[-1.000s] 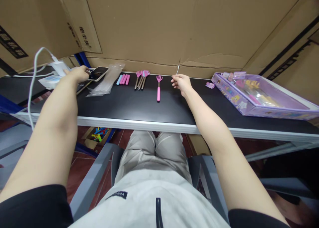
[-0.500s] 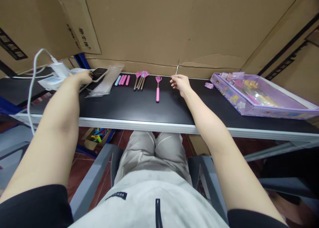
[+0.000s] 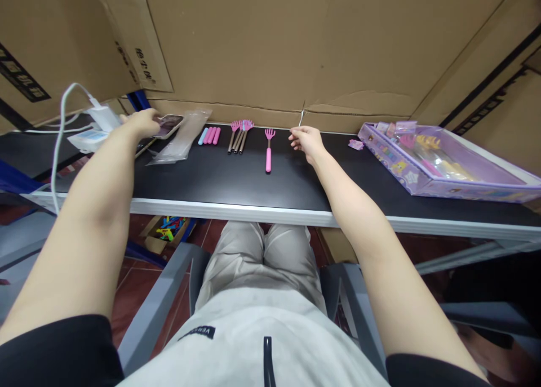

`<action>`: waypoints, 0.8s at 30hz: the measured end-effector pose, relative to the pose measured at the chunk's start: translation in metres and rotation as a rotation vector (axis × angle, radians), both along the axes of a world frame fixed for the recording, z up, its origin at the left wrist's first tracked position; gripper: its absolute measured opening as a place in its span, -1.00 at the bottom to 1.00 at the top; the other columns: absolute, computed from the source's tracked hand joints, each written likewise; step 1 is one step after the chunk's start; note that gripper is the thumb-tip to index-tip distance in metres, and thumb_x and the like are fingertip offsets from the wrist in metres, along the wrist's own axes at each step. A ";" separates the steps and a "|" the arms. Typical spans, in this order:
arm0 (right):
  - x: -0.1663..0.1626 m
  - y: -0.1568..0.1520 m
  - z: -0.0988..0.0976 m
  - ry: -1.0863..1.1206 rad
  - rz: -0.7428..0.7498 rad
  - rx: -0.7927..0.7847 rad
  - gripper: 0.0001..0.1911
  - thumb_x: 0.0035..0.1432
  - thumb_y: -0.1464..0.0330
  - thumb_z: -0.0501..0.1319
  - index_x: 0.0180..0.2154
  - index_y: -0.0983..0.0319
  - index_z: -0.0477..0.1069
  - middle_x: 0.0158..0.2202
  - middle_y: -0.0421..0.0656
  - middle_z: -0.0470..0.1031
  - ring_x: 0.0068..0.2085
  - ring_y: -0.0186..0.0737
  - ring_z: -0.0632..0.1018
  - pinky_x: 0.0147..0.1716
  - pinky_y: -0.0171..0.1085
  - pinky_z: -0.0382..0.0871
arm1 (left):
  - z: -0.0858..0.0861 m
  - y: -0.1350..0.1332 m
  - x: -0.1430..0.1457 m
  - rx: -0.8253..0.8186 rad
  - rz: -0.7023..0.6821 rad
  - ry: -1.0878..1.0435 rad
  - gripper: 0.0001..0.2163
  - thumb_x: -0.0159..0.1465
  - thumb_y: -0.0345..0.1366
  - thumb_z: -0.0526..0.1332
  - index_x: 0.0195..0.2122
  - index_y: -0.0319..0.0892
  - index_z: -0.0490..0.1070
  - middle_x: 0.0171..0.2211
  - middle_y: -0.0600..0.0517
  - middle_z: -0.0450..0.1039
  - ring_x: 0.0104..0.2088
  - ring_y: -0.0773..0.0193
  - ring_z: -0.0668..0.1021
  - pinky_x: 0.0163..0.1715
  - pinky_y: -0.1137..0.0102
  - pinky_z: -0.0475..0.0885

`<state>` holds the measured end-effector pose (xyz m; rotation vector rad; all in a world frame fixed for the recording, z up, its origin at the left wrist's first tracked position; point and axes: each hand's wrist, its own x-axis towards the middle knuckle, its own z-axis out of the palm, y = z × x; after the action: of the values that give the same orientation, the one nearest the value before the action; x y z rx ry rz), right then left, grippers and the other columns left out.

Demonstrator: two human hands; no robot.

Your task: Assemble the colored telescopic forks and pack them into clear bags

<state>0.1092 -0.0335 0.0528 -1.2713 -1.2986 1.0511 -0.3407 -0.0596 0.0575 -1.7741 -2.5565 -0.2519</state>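
My left hand point(image 3: 146, 122) is at the back left of the table, its thumb apart from the fingers. The fingertips reach over the near-left side of a phone point(image 3: 171, 125); whether they touch it I cannot tell. My right hand point(image 3: 307, 141) hovers at the back middle with curled fingers, and what they hold, if anything, is hidden. Just left of it lies a pink-handled extendable back scratcher point(image 3: 268, 153), claw toward the back. Farther left are several back scratcher rods point(image 3: 240, 138) with pink claws, and a row of pink and blue handle sleeves point(image 3: 210, 136).
Clear plastic bags point(image 3: 181, 139) lie beside the phone. A white charger point(image 3: 103, 118) with a cable stands at the far left. On the right is a purple display box point(image 3: 448, 187) with packaged items, a small pink packet point(image 3: 355, 145) beside it. A cardboard wall point(image 3: 253, 54) closes off the back.
My left hand has lifted slightly up from the phone's edge, and the phone's screen looks lighter. The right hand stays put. The whole view has shifted a little.
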 end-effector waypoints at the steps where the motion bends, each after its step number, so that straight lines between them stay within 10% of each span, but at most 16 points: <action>1: 0.000 -0.001 0.000 -0.003 0.001 0.001 -0.75 0.45 0.60 0.15 -0.32 0.26 0.42 -0.52 -0.33 0.45 -0.59 -0.52 0.38 -0.58 -0.49 0.21 | 0.005 -0.001 0.013 -0.027 0.011 0.013 -0.44 0.51 -0.19 0.07 0.47 -0.35 0.24 0.51 -0.23 0.30 0.48 -0.20 0.34 0.49 -0.37 0.02; 7: 0.000 -0.003 0.000 -0.018 0.040 -0.007 -0.73 0.44 0.62 0.17 -0.33 0.27 0.43 -0.54 -0.31 0.46 -0.60 -0.50 0.40 -0.60 -0.47 0.22 | 0.022 0.001 0.088 -0.055 -0.215 0.066 -0.43 0.55 -0.14 0.08 0.49 -0.36 0.30 0.52 -0.25 0.28 0.52 -0.24 0.31 0.49 -0.18 0.17; 12: -0.001 -0.006 -0.003 -0.131 0.132 -0.024 -0.71 0.43 0.63 0.19 -0.37 0.29 0.44 -0.55 -0.28 0.47 -0.61 -0.50 0.40 -0.62 -0.46 0.16 | 0.027 0.001 0.160 -0.056 -0.424 0.085 -0.50 0.44 -0.17 0.07 0.25 -0.27 0.59 0.24 -0.17 0.63 0.28 -0.08 0.60 0.25 0.27 0.46; 18: -0.001 -0.009 -0.002 -0.239 0.170 -0.004 -0.70 0.44 0.63 0.19 -0.36 0.27 0.44 -0.55 -0.29 0.47 -0.60 -0.49 0.41 -0.60 -0.44 0.18 | 0.018 -0.006 0.261 -0.243 -0.659 0.082 -0.52 0.47 -0.03 0.06 0.10 -0.21 0.66 -0.11 -0.11 0.74 -0.07 0.05 0.73 -0.01 0.37 0.55; 24: -0.001 -0.012 -0.001 -0.281 0.167 0.023 -0.70 0.44 0.63 0.19 -0.36 0.26 0.43 -0.54 -0.30 0.46 -0.59 -0.49 0.39 -0.58 -0.44 0.17 | 0.009 -0.007 0.300 -0.248 -0.586 0.192 -0.55 0.47 -0.15 0.16 0.16 -0.35 0.66 0.05 -0.33 0.70 0.19 -0.19 0.67 0.16 0.23 0.53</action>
<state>0.1083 -0.0451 0.0518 -1.3460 -1.6491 0.9941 -0.0402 -0.0662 0.0665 -2.4640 -1.9537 0.2341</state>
